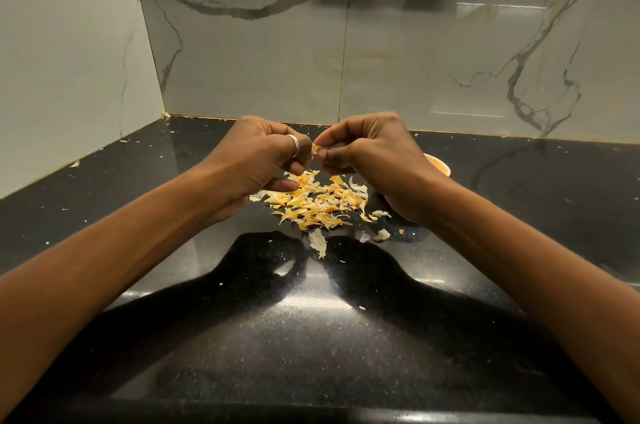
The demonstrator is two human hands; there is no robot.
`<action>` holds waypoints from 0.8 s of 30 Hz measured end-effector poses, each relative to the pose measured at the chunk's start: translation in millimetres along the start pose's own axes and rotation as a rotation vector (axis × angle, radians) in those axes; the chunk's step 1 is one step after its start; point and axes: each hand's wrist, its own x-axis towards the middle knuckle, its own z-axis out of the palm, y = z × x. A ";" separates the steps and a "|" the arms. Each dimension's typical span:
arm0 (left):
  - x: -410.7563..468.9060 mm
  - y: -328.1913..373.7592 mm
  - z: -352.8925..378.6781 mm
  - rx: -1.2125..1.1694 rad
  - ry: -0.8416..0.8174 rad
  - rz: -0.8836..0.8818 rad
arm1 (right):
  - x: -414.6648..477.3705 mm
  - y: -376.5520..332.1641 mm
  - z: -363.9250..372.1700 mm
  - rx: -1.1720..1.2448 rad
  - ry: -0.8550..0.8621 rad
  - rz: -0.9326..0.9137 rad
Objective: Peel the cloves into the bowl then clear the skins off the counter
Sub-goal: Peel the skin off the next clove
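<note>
clove (316,149) up in the air between both hands, just above the pile of skins (318,203) on the counter (311,337). left hand (263,160), ring on one finger, pinches one side; right hand (374,160) pinches the other, fingertips curled tight on it. reads as mid-peel, some husk on it. next call: strip the last husk, then carry the clove right to the bowl (439,164), its rim peeking out behind the right hand, contents hidden. a stray skin (318,242) lies nearer the body, flecks along the left wall, all for the sweep-up.
</note>
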 end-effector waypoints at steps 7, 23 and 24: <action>0.7 3.1 -1.3 -0.079 -0.010 -0.028 | 1.1 -4.8 -3.8 0.359 -0.089 0.190; 2.5 2.4 -0.9 -0.024 0.006 -0.003 | 3.7 -1.1 -6.6 0.163 -0.100 0.082; 2.5 2.1 -0.5 -0.022 0.005 -0.002 | 3.6 -1.1 -6.6 0.162 -0.102 0.082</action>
